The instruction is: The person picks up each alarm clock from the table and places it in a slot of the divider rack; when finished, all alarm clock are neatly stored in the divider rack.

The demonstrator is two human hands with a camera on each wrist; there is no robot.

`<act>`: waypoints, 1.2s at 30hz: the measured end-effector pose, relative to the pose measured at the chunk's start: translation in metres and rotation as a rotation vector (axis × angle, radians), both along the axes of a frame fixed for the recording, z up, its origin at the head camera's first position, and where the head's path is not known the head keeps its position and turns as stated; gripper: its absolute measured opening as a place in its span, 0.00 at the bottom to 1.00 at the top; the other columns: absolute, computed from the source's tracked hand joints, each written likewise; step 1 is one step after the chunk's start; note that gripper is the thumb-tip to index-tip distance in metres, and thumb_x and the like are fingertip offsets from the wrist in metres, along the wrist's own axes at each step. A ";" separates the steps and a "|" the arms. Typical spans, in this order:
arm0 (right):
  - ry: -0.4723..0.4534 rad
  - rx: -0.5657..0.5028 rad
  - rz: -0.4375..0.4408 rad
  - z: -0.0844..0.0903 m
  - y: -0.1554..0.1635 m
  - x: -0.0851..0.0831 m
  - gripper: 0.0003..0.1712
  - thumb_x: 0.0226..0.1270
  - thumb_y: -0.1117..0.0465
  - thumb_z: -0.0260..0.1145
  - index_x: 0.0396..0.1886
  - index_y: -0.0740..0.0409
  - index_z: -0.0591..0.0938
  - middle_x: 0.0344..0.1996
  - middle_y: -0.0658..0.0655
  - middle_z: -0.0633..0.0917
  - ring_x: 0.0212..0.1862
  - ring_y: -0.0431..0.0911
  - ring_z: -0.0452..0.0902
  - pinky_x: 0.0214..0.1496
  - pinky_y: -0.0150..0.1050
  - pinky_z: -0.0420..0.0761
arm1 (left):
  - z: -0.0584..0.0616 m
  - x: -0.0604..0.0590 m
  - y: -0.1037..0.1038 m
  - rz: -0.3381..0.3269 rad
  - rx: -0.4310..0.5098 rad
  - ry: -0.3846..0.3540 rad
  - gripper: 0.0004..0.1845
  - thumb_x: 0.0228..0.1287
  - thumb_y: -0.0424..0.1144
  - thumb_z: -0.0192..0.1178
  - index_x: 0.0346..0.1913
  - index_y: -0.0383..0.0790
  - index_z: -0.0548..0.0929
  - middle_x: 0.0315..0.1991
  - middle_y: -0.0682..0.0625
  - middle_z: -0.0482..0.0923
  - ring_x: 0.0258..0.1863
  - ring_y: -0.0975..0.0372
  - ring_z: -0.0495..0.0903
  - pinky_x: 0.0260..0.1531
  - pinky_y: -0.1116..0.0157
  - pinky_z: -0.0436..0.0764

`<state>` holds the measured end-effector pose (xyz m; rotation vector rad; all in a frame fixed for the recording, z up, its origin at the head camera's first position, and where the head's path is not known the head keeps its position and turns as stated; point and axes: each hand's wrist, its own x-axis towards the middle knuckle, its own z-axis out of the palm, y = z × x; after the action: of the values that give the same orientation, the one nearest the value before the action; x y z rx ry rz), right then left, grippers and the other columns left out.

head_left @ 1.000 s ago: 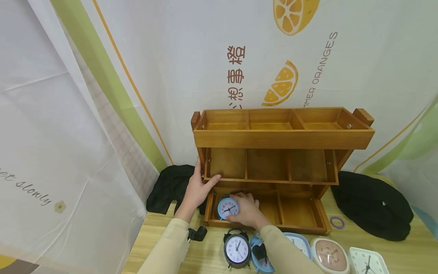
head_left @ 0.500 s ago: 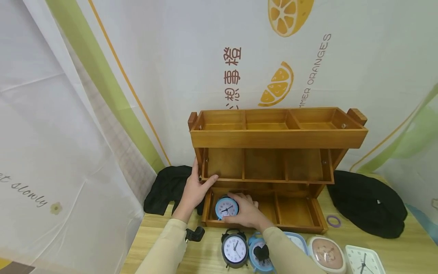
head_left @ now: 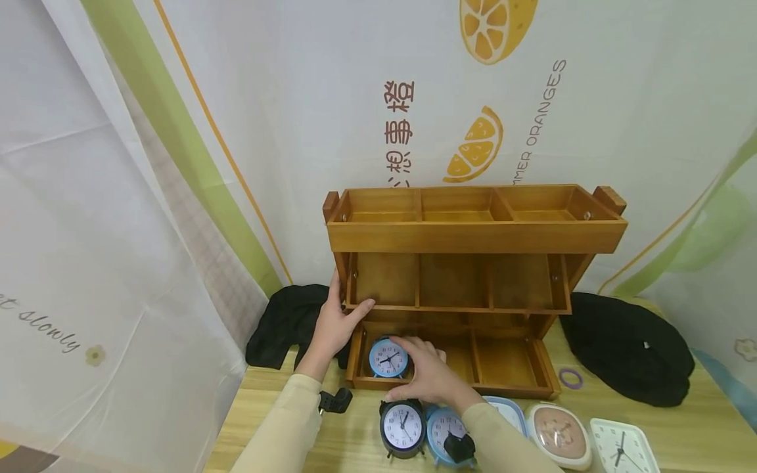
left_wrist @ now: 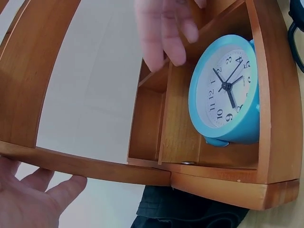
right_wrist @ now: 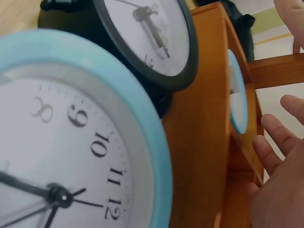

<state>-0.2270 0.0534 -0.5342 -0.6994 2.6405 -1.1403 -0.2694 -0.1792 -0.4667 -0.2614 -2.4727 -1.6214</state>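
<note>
A tiered wooden storage box (head_left: pixel 479 238) stands spread open, its trays split into compartments. My left hand (head_left: pixel 332 323) rests against its left side, thumb at the middle tray's front edge and fingers along the outer side. A round light-blue alarm clock (head_left: pixel 388 358) stands upright in the bottom tray's left compartment, dial facing me. My right hand (head_left: pixel 430 373) is just right of it, fingers spread and holding nothing. Its thumb overlaps the top of a black twin-bell alarm clock (head_left: pixel 403 426) in the head view. The left wrist view shows the blue clock (left_wrist: pixel 225 88) inside the compartment.
Right of the black clock stand a blue twin-bell clock (head_left: pixel 445 430), a blue-rimmed clock (head_left: pixel 506 414), a cream clock (head_left: pixel 558 435) and a white square clock (head_left: pixel 623 447). A purple ring (head_left: pixel 571 378) and black cloths (head_left: pixel 629 348) lie beside the box.
My right hand has let go of the light-blue clock and drawn back slightly to the right and toward me. The clock stays in the compartment. My left hand keeps its place on the box.
</note>
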 end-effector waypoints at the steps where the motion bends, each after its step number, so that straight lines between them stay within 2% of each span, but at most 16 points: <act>1: 0.002 -0.006 -0.003 0.001 0.001 0.001 0.63 0.47 0.33 0.84 0.81 0.48 0.68 0.75 0.59 0.70 0.73 0.62 0.63 0.67 0.76 0.56 | 0.000 0.000 0.000 -0.003 0.000 -0.002 0.56 0.71 0.52 0.68 0.86 0.61 0.37 0.83 0.45 0.51 0.78 0.44 0.62 0.68 0.38 0.70; 4: 0.008 -0.011 -0.018 0.004 0.005 0.006 0.63 0.47 0.32 0.83 0.81 0.47 0.68 0.74 0.57 0.71 0.72 0.61 0.63 0.67 0.75 0.56 | 0.001 0.000 0.000 -0.005 0.002 -0.017 0.56 0.71 0.53 0.69 0.86 0.61 0.36 0.84 0.46 0.51 0.78 0.45 0.61 0.69 0.38 0.69; 10: 0.031 -0.032 -0.024 0.008 0.015 0.020 0.61 0.47 0.38 0.86 0.80 0.48 0.70 0.72 0.56 0.72 0.70 0.60 0.64 0.64 0.72 0.59 | 0.001 -0.001 0.002 -0.001 -0.004 -0.016 0.56 0.72 0.52 0.68 0.86 0.59 0.35 0.84 0.46 0.49 0.79 0.45 0.59 0.70 0.39 0.68; 18: 0.101 0.016 0.018 -0.001 0.013 0.046 0.60 0.43 0.33 0.86 0.76 0.48 0.74 0.67 0.52 0.76 0.62 0.53 0.69 0.54 0.59 0.64 | 0.001 -0.002 0.002 0.004 -0.005 0.000 0.56 0.72 0.51 0.68 0.86 0.60 0.36 0.83 0.46 0.51 0.78 0.46 0.61 0.69 0.39 0.70; 22: 0.105 0.040 0.010 -0.003 0.011 0.055 0.57 0.44 0.34 0.86 0.74 0.47 0.76 0.65 0.49 0.78 0.61 0.51 0.70 0.54 0.57 0.64 | 0.000 -0.001 0.002 0.004 -0.007 -0.014 0.56 0.73 0.52 0.67 0.86 0.60 0.35 0.83 0.46 0.51 0.78 0.46 0.61 0.69 0.40 0.70; 26: 0.094 0.089 0.004 -0.006 0.010 0.060 0.55 0.43 0.36 0.86 0.72 0.46 0.78 0.62 0.47 0.80 0.60 0.50 0.71 0.54 0.55 0.65 | -0.001 0.000 0.001 0.005 -0.003 -0.019 0.55 0.73 0.52 0.67 0.85 0.62 0.35 0.83 0.46 0.52 0.77 0.46 0.63 0.69 0.40 0.70; 32: 0.079 0.132 0.025 -0.014 0.012 0.064 0.57 0.38 0.31 0.86 0.71 0.45 0.80 0.63 0.49 0.80 0.58 0.51 0.71 0.51 0.52 0.65 | 0.000 0.001 0.001 0.000 0.007 -0.009 0.55 0.73 0.53 0.67 0.85 0.63 0.35 0.84 0.47 0.51 0.77 0.45 0.64 0.69 0.39 0.69; 36: 0.103 0.152 0.045 -0.020 0.011 0.066 0.56 0.35 0.32 0.87 0.68 0.45 0.81 0.62 0.45 0.81 0.55 0.46 0.70 0.49 0.48 0.62 | -0.001 0.000 0.001 -0.005 0.011 -0.010 0.55 0.73 0.53 0.67 0.85 0.62 0.34 0.84 0.48 0.49 0.78 0.45 0.62 0.69 0.39 0.69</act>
<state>-0.1614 0.0649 -0.5540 -0.8024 2.7455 -0.9027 -0.2694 -0.1783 -0.4674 -0.2581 -2.4719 -1.6415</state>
